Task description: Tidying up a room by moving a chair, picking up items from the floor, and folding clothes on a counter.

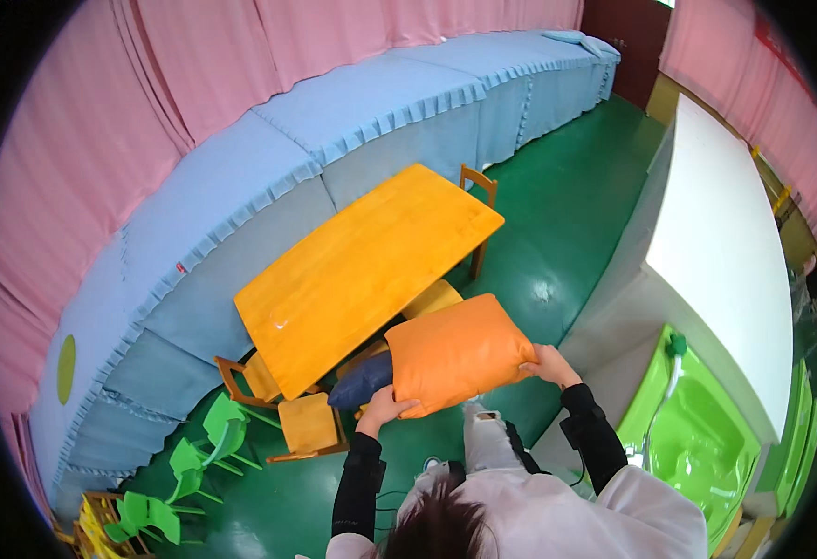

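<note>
Between my two hands I hold up an orange cushion, square and puffy with a smooth, slightly shiny cover. My left hand grips its lower left corner. At its right edge, my right hand is closed on the other side. A dark blue cushion lies behind and left of the orange one, partly hidden by it, near the small wooden chairs. Just beyond the cushions stands a low orange-yellow wooden table.
Wooden chairs stand around the table; green plastic chairs line the lower left. A long blue-covered platform runs along pink curtains. To the right are a white cabinet and a bright green basin. The floor is green.
</note>
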`<control>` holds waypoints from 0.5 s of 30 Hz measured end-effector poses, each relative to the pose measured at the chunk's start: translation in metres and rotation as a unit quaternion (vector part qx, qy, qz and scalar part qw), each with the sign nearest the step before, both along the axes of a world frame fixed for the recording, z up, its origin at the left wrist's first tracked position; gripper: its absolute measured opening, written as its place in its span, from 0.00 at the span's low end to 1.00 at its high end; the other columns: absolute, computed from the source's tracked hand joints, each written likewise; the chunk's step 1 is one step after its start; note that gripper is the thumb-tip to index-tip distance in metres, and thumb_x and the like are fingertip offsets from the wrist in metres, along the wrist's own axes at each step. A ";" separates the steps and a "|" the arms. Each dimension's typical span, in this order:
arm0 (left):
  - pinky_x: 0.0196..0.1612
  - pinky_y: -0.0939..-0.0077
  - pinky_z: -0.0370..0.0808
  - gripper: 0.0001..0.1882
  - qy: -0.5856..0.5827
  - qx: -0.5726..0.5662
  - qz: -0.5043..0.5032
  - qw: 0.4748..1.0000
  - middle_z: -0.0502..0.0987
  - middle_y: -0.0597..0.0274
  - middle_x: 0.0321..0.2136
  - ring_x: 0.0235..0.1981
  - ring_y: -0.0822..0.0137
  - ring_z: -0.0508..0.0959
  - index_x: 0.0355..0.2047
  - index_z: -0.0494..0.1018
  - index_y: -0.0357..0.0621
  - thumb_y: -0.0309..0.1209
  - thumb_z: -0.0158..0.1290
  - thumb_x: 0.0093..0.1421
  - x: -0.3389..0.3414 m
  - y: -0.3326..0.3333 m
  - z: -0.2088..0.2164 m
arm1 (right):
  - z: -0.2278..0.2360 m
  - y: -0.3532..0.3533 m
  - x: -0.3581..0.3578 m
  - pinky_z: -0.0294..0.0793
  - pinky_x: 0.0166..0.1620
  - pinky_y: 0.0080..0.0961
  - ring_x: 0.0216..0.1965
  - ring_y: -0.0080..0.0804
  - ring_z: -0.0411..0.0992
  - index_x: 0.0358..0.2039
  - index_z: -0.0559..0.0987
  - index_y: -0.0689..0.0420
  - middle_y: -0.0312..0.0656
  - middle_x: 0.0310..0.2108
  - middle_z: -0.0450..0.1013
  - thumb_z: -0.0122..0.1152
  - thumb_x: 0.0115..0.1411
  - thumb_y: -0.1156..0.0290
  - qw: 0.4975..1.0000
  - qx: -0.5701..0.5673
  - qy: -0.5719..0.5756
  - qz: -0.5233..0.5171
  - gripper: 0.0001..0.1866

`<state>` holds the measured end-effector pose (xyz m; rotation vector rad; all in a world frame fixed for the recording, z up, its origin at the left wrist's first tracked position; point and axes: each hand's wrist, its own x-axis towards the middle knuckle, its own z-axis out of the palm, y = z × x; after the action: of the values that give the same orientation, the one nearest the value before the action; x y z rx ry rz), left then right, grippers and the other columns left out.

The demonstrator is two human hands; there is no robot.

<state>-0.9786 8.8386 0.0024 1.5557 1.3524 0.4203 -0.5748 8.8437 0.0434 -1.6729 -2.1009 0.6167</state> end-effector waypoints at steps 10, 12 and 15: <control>0.38 0.72 0.70 0.26 -0.036 -0.163 0.146 0.975 0.76 0.55 0.32 0.35 0.64 0.76 0.35 0.73 0.36 0.46 0.60 0.43 0.065 0.189 -0.092 | -0.064 0.298 0.037 0.68 0.35 0.39 0.31 0.50 0.70 0.29 0.73 0.62 0.53 0.26 0.71 0.62 0.43 0.61 0.961 -0.268 -0.003 0.060 0.18; 0.37 0.73 0.70 0.26 -0.094 -0.163 0.216 0.958 0.76 0.56 0.32 0.34 0.65 0.76 0.35 0.73 0.36 0.44 0.60 0.43 0.063 0.189 -0.124 | -0.077 0.336 0.029 0.68 0.35 0.39 0.31 0.51 0.69 0.29 0.73 0.62 0.54 0.26 0.71 0.62 0.43 0.61 0.965 -0.216 -0.038 0.141 0.18; 0.37 0.73 0.70 0.26 -0.101 -0.158 0.234 0.954 0.76 0.55 0.32 0.34 0.64 0.76 0.35 0.72 0.35 0.44 0.60 0.42 0.077 0.210 -0.133 | -0.091 0.377 0.038 0.68 0.35 0.40 0.31 0.51 0.69 0.29 0.73 0.63 0.54 0.27 0.71 0.62 0.43 0.61 0.959 -0.243 -0.030 0.144 0.19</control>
<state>-0.9020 9.0485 -0.1305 0.8983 1.5360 0.6022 -0.5373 9.2210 -0.0471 -1.6379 -2.3971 1.2770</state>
